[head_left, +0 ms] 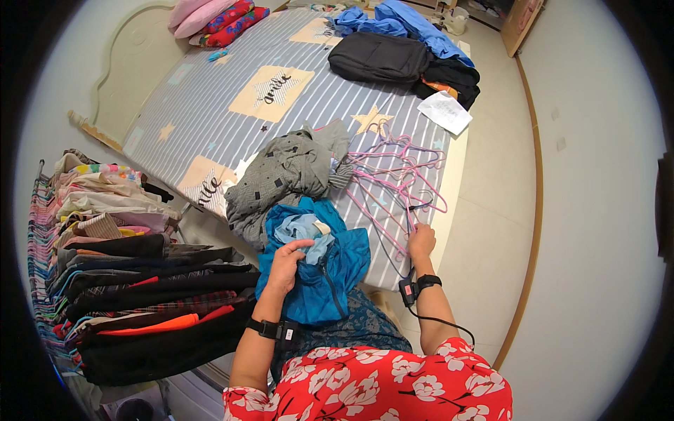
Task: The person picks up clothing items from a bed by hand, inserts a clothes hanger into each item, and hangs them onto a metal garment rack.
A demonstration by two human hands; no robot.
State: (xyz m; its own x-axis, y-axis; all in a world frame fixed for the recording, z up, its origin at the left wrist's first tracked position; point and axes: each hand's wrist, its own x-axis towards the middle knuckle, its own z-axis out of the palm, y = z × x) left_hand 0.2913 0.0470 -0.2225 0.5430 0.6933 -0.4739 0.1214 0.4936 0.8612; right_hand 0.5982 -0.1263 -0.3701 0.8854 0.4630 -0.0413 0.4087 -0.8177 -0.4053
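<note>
A teal blue zip jacket (344, 259) with a pale blue lining lies bunched up in front of me, at the near edge of the bed. My left hand (284, 268) is closed on it near the collar, its index finger stretched across the lining. My right hand (423, 242) is at the bed's near right edge, its fingers closed on a thin hanger at the side of the pile. Several pink and purple clothes hangers (400, 172) lie tangled beyond it. Touching the jacket's far side is a heap of grey patterned clothes (277, 179).
A rack of hung clothes (154, 274) stands on the left. On the striped bed (210, 105) are a black bag (379, 57), blue clothing (421, 28), a white paper (446, 112) and folded pink and red bedding (225, 21). A wall (597, 210) rises on the right.
</note>
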